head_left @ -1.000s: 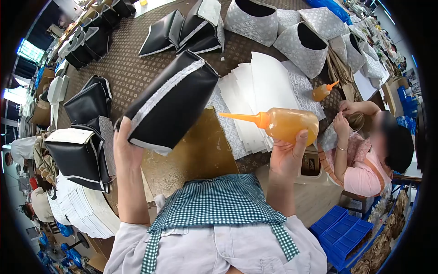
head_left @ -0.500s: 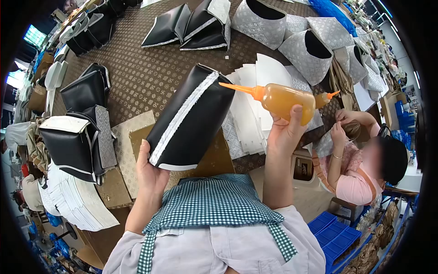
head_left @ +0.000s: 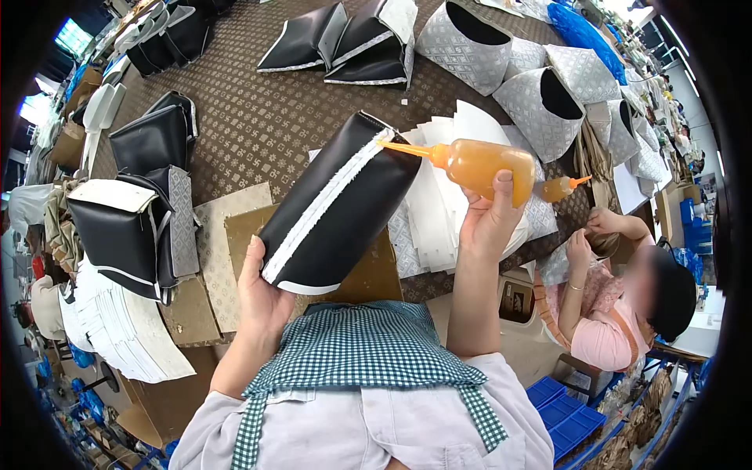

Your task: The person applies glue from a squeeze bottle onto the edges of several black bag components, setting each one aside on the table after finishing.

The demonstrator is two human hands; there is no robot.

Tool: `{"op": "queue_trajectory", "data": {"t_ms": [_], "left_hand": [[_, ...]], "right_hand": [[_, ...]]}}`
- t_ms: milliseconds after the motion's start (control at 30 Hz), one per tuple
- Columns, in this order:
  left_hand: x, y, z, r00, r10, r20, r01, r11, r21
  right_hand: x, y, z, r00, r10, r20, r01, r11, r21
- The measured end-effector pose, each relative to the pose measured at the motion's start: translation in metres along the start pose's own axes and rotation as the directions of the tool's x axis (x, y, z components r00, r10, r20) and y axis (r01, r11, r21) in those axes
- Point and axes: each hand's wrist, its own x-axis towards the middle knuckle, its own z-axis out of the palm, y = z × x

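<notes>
A black leather-like piece [head_left: 356, 207] with a frayed white strip along its length is tilted in front of me. My left hand [head_left: 262, 301] grips its lower left end, thumb on the near side. My right hand [head_left: 492, 223] is wrapped round a clear squeeze bottle [head_left: 486, 166] of amber liquid, held sideways. The bottle's orange nozzle points left, and its tip is at the upper end of the white strip. Behind the bottle, a stack of white sheets [head_left: 435, 227] lies on the brown patterned table [head_left: 235, 102].
Black pieces [head_left: 117, 235] are piled at the left, others [head_left: 305, 39] at the back. Grey patterned pouches [head_left: 540, 110] stand at the back right. A smaller orange-tipped bottle [head_left: 558, 189] lies beyond my right hand. A person [head_left: 603, 313] sits at the right.
The nozzle tip has moved from the piece's right edge onto the upper end of the white strip. The black piece has shifted slightly right, and the whole view has shifted a little.
</notes>
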Motion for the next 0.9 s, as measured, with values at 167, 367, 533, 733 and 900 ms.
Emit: {"op": "queue_trajectory", "data": {"t_ms": [167, 367, 533, 733, 900], "left_hand": [[0.000, 0.001, 0.001, 1.000, -0.021, -0.002, 0.021, 1.000, -0.012], [-0.002, 0.000, 0.005, 0.999, -0.047, 0.011, 0.047, 0.998, 0.035], [-0.004, 0.000, 0.008, 0.999, -0.051, 0.018, 0.050, 0.998, 0.042], [-0.004, -0.004, 0.014, 0.999, -0.033, -0.021, 0.033, 0.999, 0.027], [-0.005, -0.005, 0.018, 0.999, -0.037, 0.030, 0.037, 0.999, 0.026]], "right_hand": [[-0.006, 0.002, -0.005, 0.999, 0.049, 0.005, -0.049, 0.999, 0.013], [-0.018, -0.001, -0.002, 0.995, 0.093, 0.020, -0.094, 0.995, 0.041], [-0.032, -0.006, 0.000, 0.990, 0.128, 0.053, -0.130, 0.990, 0.048], [-0.056, -0.007, 0.001, 0.992, 0.100, 0.072, -0.102, 0.994, 0.023], [-0.071, -0.011, 0.004, 0.987, 0.118, 0.112, -0.122, 0.992, 0.025]]}}
